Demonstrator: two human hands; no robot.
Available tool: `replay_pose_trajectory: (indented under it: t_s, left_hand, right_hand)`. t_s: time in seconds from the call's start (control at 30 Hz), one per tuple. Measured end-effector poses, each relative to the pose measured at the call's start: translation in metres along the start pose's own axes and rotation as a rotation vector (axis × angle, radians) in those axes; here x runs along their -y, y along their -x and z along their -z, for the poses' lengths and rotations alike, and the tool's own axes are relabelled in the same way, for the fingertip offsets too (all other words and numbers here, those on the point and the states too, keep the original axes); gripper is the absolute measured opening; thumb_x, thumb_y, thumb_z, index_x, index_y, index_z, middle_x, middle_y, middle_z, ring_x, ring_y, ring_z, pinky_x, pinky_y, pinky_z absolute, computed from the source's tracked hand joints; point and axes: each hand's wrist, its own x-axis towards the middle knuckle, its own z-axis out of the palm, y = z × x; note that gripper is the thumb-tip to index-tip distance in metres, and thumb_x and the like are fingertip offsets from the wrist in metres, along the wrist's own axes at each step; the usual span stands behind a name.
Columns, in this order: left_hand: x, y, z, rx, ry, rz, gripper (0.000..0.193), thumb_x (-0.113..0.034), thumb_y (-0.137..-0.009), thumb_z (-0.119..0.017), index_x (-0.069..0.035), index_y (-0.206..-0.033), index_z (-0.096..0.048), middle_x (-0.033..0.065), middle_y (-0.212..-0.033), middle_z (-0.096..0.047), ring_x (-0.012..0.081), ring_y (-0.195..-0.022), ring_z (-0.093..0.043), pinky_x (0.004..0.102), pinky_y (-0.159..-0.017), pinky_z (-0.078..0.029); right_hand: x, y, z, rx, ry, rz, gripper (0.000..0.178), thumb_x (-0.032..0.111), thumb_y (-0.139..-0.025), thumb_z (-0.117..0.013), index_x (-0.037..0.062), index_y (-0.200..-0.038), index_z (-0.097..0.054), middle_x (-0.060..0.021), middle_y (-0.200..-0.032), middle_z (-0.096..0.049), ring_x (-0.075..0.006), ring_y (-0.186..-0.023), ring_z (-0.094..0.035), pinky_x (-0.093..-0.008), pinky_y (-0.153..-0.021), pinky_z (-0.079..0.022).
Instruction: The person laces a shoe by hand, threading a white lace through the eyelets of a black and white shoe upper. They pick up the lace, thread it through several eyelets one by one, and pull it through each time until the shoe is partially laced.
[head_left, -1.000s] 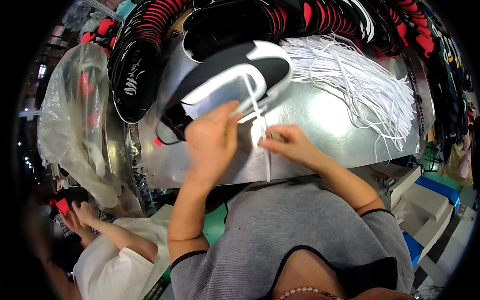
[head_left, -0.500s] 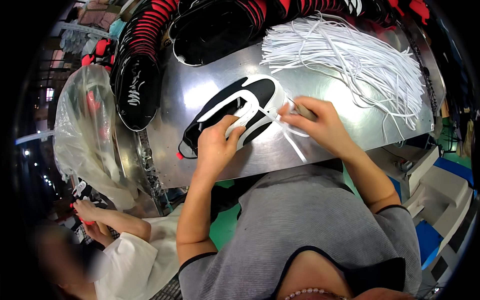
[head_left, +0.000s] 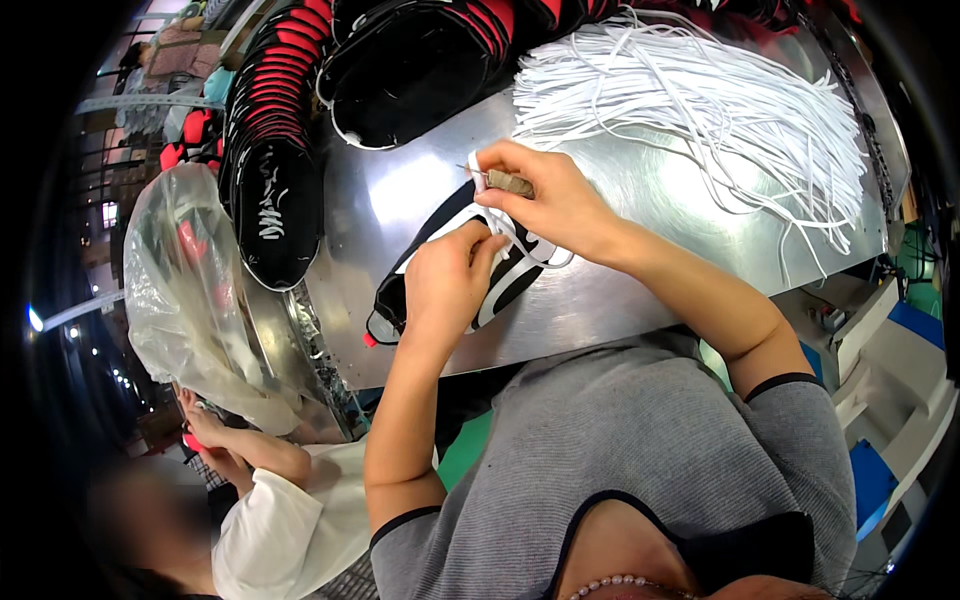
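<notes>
A black and white shoe upper (head_left: 510,288) with a small red tab at its heel lies on the metal table, under my hands. My left hand (head_left: 440,275) is closed on the upper, thumb and fingers pinching around its white lacing edge. Above the shoe's front part, my right hand (head_left: 560,200) grips a small wooden-handled awl (head_left: 511,183) with a thin metal tip. A white shoelace (head_left: 475,165) runs up at the right fingertips, beside the awl. More lace loops on the upper between the two hands, and the hands partly hide it.
A large heap of white laces (head_left: 690,110) covers the table's back right. Nested black and red shoe uppers (head_left: 275,190) curve along the back left. A clear plastic bag (head_left: 175,290) hangs at the left, near a co-worker's hands (head_left: 212,432). Bare metal table (head_left: 640,285) shows at the right.
My right hand has moved left and away from me, bringing the awl and lace over the shoe. My left hand still grips the upper.
</notes>
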Motion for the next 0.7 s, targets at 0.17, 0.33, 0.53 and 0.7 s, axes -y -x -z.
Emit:
replay_pose_trajectory:
  t_s: [0.17, 0.33, 0.53, 0.7]
  left_hand:
    - [-0.006, -0.004, -0.006, -0.07, 0.022, 0.054, 0.022, -0.025, -0.09, -0.067, -0.005, -0.082, -0.068, 0.0121, -0.063, -0.062, 0.0314, -0.056, -0.059, 0.0399, -0.054, -0.044]
    - [0.001, -0.004, -0.013, -0.125, 0.049, -0.008, 0.026, -0.025, -0.091, -0.068, -0.002, -0.078, -0.064, 0.0098, -0.057, -0.054, 0.0222, -0.048, -0.048, 0.036, -0.05, -0.039]
    - [0.001, -0.007, -0.01, -0.081, 0.013, -0.001, 0.026, -0.024, -0.09, -0.067, -0.004, -0.074, -0.063, 0.0098, -0.056, -0.056, 0.0279, -0.049, -0.054, 0.0376, -0.05, -0.041]
    - [0.003, -0.008, -0.005, 0.037, 0.209, 0.034, 0.017, -0.016, -0.088, -0.069, -0.001, -0.081, -0.065, 0.0119, -0.063, -0.061, 0.0285, -0.056, -0.06, 0.0356, -0.055, -0.046]
  right_hand:
    - [0.003, 0.026, 0.023, 0.054, -0.025, -0.308, 0.029, 0.02, -0.097, -0.061, -0.0012, -0.114, -0.052, -0.0151, -0.101, -0.068, -0.0191, -0.087, -0.067, -0.0301, -0.077, -0.051]
    - [0.004, 0.057, 0.024, 0.203, 0.078, -0.303, 0.017, 0.016, -0.098, -0.058, -0.0005, -0.102, -0.055, -0.0107, -0.085, -0.07, -0.0162, -0.077, -0.066, -0.0288, -0.073, -0.051]
    - [0.0, 0.054, 0.022, 0.245, 0.231, -0.258, 0.014, 0.015, -0.096, -0.058, 0.0012, -0.098, -0.056, -0.0119, -0.082, -0.072, -0.0236, -0.073, -0.069, -0.0323, -0.068, -0.052]
    - [0.0, 0.045, 0.019, 0.288, 0.297, -0.301, 0.015, 0.016, -0.096, -0.059, 0.0017, -0.096, -0.056, -0.0122, -0.081, -0.072, -0.0252, -0.071, -0.069, -0.0342, -0.066, -0.052]
